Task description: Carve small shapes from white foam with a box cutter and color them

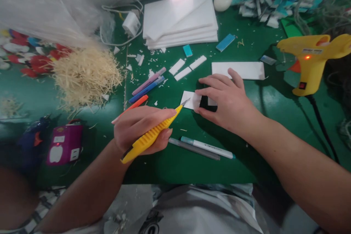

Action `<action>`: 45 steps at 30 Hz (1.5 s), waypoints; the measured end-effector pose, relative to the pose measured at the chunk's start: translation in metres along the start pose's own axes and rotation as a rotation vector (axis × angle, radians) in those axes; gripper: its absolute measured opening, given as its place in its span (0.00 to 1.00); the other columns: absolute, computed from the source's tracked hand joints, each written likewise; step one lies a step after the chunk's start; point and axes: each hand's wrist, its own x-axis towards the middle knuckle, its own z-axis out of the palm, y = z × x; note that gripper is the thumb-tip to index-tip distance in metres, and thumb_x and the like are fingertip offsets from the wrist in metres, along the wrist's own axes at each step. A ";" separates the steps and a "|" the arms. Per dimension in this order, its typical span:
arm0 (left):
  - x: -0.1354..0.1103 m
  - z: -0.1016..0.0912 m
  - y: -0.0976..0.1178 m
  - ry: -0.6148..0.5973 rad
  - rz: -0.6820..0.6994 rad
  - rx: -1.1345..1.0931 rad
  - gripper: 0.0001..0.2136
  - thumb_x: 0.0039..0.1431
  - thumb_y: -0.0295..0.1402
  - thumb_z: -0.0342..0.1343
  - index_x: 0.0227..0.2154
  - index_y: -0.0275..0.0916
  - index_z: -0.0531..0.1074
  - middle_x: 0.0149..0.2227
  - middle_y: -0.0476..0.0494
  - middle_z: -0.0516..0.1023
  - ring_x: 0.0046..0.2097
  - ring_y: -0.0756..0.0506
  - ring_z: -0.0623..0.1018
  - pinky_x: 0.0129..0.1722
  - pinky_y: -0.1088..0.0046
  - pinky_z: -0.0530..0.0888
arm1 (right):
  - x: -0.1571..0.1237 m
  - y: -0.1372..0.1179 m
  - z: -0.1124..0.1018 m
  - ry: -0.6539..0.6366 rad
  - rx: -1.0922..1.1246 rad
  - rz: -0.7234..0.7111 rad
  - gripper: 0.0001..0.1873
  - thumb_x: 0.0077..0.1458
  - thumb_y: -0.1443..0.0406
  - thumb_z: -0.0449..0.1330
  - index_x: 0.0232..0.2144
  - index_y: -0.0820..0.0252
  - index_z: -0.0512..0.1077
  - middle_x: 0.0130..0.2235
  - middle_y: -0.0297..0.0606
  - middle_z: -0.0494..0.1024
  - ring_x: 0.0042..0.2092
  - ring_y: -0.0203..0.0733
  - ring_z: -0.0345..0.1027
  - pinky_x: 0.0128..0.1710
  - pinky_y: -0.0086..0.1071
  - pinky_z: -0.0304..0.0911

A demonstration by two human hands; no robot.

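My left hand point(142, 128) is wrapped round a yellow utility knife point(153, 131), whose blade tip rests on a small white foam piece point(187, 98). With thumb and fingertips, my right hand point(223, 95) holds that piece down from its right side. Under the right palm is a dark gap with a greyish bit, which I cannot make out. A long white foam strip point(246, 70) lies just beyond the right hand. Cut white strips point(183, 74) lie ahead of the blade. Nearer me are a white marker with teal ends point(210, 148) and a grey pen point(194, 149).
A yellow glue gun point(315, 62) stands at right, its light lit. Stacked white foam sheets point(181, 18) lie at the back. Pink point(149, 81), blue point(146, 89) and orange point(137, 104) pens, a straw heap point(87, 73) and a purple box point(64, 144) are at left.
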 end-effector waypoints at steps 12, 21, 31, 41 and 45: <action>0.003 -0.014 -0.004 0.058 0.112 0.110 0.07 0.64 0.32 0.55 0.39 0.40 0.78 0.27 0.51 0.83 0.23 0.50 0.80 0.27 0.77 0.82 | 0.000 -0.002 -0.001 0.012 -0.059 -0.009 0.11 0.61 0.59 0.64 0.42 0.54 0.83 0.55 0.42 0.83 0.60 0.58 0.74 0.70 0.66 0.54; -0.008 -0.001 0.001 0.294 -0.015 0.106 0.15 0.72 0.38 0.52 0.35 0.38 0.81 0.26 0.51 0.82 0.25 0.51 0.79 0.26 0.77 0.81 | 0.000 -0.002 -0.013 -0.017 -0.002 -0.136 0.22 0.59 0.55 0.61 0.53 0.56 0.78 0.59 0.46 0.81 0.64 0.60 0.70 0.73 0.63 0.51; -0.006 -0.002 0.010 0.235 -0.030 0.067 0.12 0.72 0.37 0.53 0.42 0.40 0.81 0.27 0.50 0.81 0.26 0.49 0.80 0.27 0.74 0.81 | 0.002 0.002 -0.007 -0.101 0.093 -0.196 0.28 0.60 0.65 0.57 0.63 0.62 0.72 0.55 0.49 0.82 0.62 0.57 0.71 0.72 0.66 0.48; -0.007 -0.005 0.016 0.087 -0.094 0.081 0.11 0.72 0.38 0.52 0.47 0.43 0.78 0.35 0.48 0.86 0.29 0.46 0.83 0.31 0.68 0.84 | 0.002 0.002 -0.004 -0.117 0.124 -0.245 0.29 0.62 0.70 0.53 0.64 0.65 0.69 0.58 0.49 0.81 0.63 0.53 0.70 0.71 0.62 0.51; -0.006 0.001 0.013 0.105 -0.092 0.048 0.11 0.72 0.38 0.52 0.47 0.44 0.78 0.35 0.48 0.87 0.31 0.45 0.85 0.33 0.68 0.85 | 0.003 0.004 -0.003 -0.080 0.085 -0.185 0.22 0.62 0.66 0.57 0.57 0.57 0.75 0.54 0.46 0.82 0.59 0.54 0.72 0.70 0.61 0.51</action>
